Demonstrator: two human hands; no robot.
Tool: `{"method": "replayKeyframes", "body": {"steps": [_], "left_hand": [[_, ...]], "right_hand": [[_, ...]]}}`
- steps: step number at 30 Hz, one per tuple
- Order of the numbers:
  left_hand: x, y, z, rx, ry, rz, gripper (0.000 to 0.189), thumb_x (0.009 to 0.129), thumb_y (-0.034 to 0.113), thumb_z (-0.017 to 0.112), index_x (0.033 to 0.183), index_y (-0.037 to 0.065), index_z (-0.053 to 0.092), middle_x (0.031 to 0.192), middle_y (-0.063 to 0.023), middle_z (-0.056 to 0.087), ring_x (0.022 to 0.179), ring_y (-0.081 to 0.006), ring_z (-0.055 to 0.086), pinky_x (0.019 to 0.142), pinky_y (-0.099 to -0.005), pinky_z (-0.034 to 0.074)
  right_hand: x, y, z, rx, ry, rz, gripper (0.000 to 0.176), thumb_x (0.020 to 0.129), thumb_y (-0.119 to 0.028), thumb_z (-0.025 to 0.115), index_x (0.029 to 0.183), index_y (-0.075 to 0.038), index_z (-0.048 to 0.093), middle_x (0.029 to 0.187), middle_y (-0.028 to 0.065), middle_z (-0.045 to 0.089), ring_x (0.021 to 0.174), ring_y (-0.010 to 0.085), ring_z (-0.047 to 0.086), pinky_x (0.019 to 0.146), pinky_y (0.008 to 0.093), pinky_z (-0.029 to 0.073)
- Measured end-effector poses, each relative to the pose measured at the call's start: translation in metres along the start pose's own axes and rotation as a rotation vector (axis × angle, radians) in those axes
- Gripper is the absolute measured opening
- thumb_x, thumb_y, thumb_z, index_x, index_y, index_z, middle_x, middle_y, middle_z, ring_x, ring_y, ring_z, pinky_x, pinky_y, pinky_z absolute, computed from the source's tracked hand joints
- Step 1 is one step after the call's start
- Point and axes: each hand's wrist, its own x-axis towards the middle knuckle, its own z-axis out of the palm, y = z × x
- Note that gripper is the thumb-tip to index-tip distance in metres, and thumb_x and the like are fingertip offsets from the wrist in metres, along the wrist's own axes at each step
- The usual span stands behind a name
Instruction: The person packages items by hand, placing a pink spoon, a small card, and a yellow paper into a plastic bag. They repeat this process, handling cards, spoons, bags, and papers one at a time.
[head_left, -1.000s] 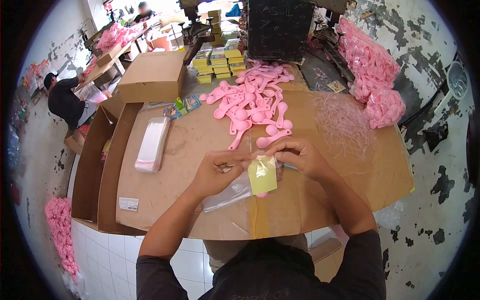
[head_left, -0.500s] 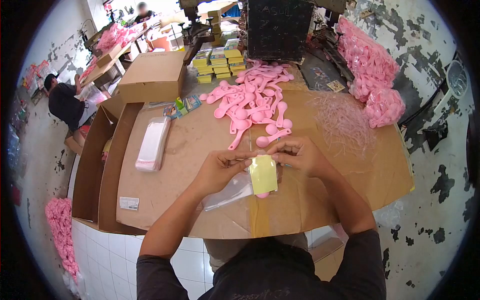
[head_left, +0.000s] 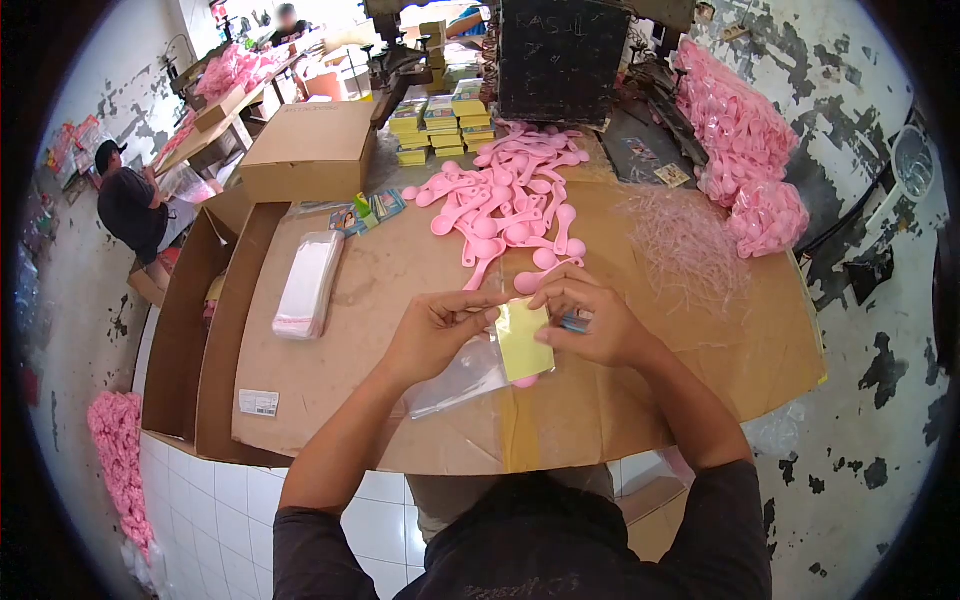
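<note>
My left hand (head_left: 442,335) pinches the upper left corner of a small clear bag with a yellow card (head_left: 524,338) inside it. My right hand (head_left: 592,318) is closed at the bag's upper right edge, its fingers curled over the top and the thumb on the side. A bluish bit shows between those fingers. Below the card peeks the rounded pink end of a spoon (head_left: 525,381). Under the packet and my left wrist lies another flat clear bag (head_left: 455,388). Just beyond my hands spreads a heap of pink spoons (head_left: 510,200).
A stack of clear bags (head_left: 306,285) lies to the left, near a closed carton (head_left: 308,150) and an open box (head_left: 195,340). Bundled cards (head_left: 440,125) stand at the back. Thin pink strands (head_left: 690,240) and bagged spoons (head_left: 765,215) are on the right. Another person (head_left: 135,205) sits far left.
My right hand has shifted its grip from the top corner round the packet's right edge, with fingers more curled. The packet has tilted slightly and moved up a little.
</note>
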Motion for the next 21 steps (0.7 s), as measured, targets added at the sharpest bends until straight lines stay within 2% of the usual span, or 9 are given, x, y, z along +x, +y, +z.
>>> {"method": "replayKeyframes", "body": {"steps": [6, 9, 12, 15, 16, 17, 18, 20, 21], "left_hand": [[-0.002, 0.014, 0.003, -0.184, 0.024, 0.102, 0.032, 0.099, 0.008, 0.067, 0.130, -0.001, 0.065, 0.111, -0.0070, 0.074, 0.095, -0.0115, 0.068, 0.084, -0.0262, 0.056], [-0.010, 0.022, 0.010, -0.183, -0.007, 0.121, 0.036, 0.097, 0.010, 0.070, 0.130, -0.001, 0.062, 0.106, -0.0065, 0.073, 0.092, -0.0132, 0.069, 0.081, -0.0280, 0.059], [-0.034, 0.029, -0.001, -0.052, -0.014, -0.087, 0.032, 0.096, 0.012, 0.072, 0.123, -0.003, 0.064, 0.097, -0.0078, 0.072, 0.088, -0.0128, 0.070, 0.074, -0.0286, 0.061], [-0.068, 0.026, -0.040, -0.031, 0.308, -0.007, 0.025, 0.097, 0.012, 0.067, 0.118, -0.001, 0.066, 0.098, -0.0073, 0.070, 0.086, -0.0168, 0.070, 0.068, -0.0322, 0.061], [-0.079, 0.023, -0.055, -0.016, 0.578, 0.075, 0.032, 0.101, 0.020, 0.062, 0.125, -0.001, 0.062, 0.112, -0.0102, 0.068, 0.097, -0.0195, 0.070, 0.076, -0.0353, 0.061], [-0.089, -0.001, -0.092, -0.067, 0.686, 0.227, 0.042, 0.104, 0.026, 0.054, 0.136, -0.001, 0.054, 0.130, -0.0128, 0.062, 0.114, -0.0212, 0.066, 0.092, -0.0382, 0.058], [-0.090, 0.014, -0.103, -0.316, 0.817, 0.383, 0.053, 0.108, 0.034, 0.048, 0.146, -0.002, 0.044, 0.147, -0.0171, 0.053, 0.134, -0.0238, 0.055, 0.110, -0.0376, 0.048], [-0.092, 0.035, -0.115, -0.543, 0.819, 0.522, 0.070, 0.108, 0.050, 0.039, 0.152, -0.004, 0.034, 0.160, -0.0233, 0.035, 0.152, -0.0276, 0.032, 0.123, -0.0389, 0.033], [-0.093, 0.035, -0.115, -0.570, 0.764, 0.485, 0.068, 0.108, 0.049, 0.040, 0.152, -0.003, 0.036, 0.157, -0.0221, 0.040, 0.148, -0.0266, 0.038, 0.120, -0.0379, 0.035]], "right_hand": [[0.002, -0.003, -0.001, 0.131, 0.004, 0.014, 0.035, 0.086, -0.002, 0.073, 0.120, -0.003, 0.066, 0.109, 0.0075, 0.060, 0.091, 0.0139, 0.063, 0.084, 0.0277, 0.052], [0.007, -0.006, -0.003, 0.043, 0.019, -0.101, 0.038, 0.086, -0.003, 0.073, 0.123, -0.004, 0.065, 0.115, 0.0082, 0.061, 0.094, 0.0153, 0.065, 0.084, 0.0283, 0.052], [0.005, -0.017, -0.009, 0.411, 0.058, 0.184, 0.037, 0.088, -0.007, 0.072, 0.124, -0.005, 0.066, 0.117, 0.0102, 0.062, 0.102, 0.0207, 0.066, 0.089, 0.0340, 0.052], [0.003, 0.007, -0.036, -0.081, 0.052, 0.127, 0.036, 0.089, -0.013, 0.072, 0.122, -0.003, 0.067, 0.116, 0.0130, 0.064, 0.107, 0.0268, 0.065, 0.092, 0.0383, 0.052], [0.000, 0.018, -0.043, -0.206, 0.045, 0.093, 0.035, 0.089, -0.015, 0.072, 0.122, -0.002, 0.067, 0.116, 0.0136, 0.064, 0.108, 0.0281, 0.064, 0.092, 0.0388, 0.051], [-0.004, 0.030, -0.048, -0.328, 0.033, 0.060, 0.035, 0.089, -0.017, 0.072, 0.121, -0.001, 0.067, 0.116, 0.0141, 0.064, 0.108, 0.0294, 0.064, 0.093, 0.0393, 0.051], [-0.008, 0.040, -0.050, -0.448, 0.014, 0.026, 0.035, 0.090, -0.018, 0.072, 0.120, -0.001, 0.068, 0.116, 0.0147, 0.064, 0.108, 0.0307, 0.064, 0.094, 0.0397, 0.051], [-0.015, 0.055, -0.051, -0.497, 0.064, 0.005, 0.036, 0.090, -0.021, 0.072, 0.118, 0.000, 0.068, 0.115, 0.0155, 0.064, 0.108, 0.0314, 0.063, 0.093, 0.0392, 0.051], [-0.015, 0.058, -0.053, -0.525, 0.094, -0.011, 0.036, 0.090, -0.023, 0.072, 0.118, 0.000, 0.069, 0.115, 0.0159, 0.064, 0.107, 0.0318, 0.063, 0.093, 0.0390, 0.051]]}}
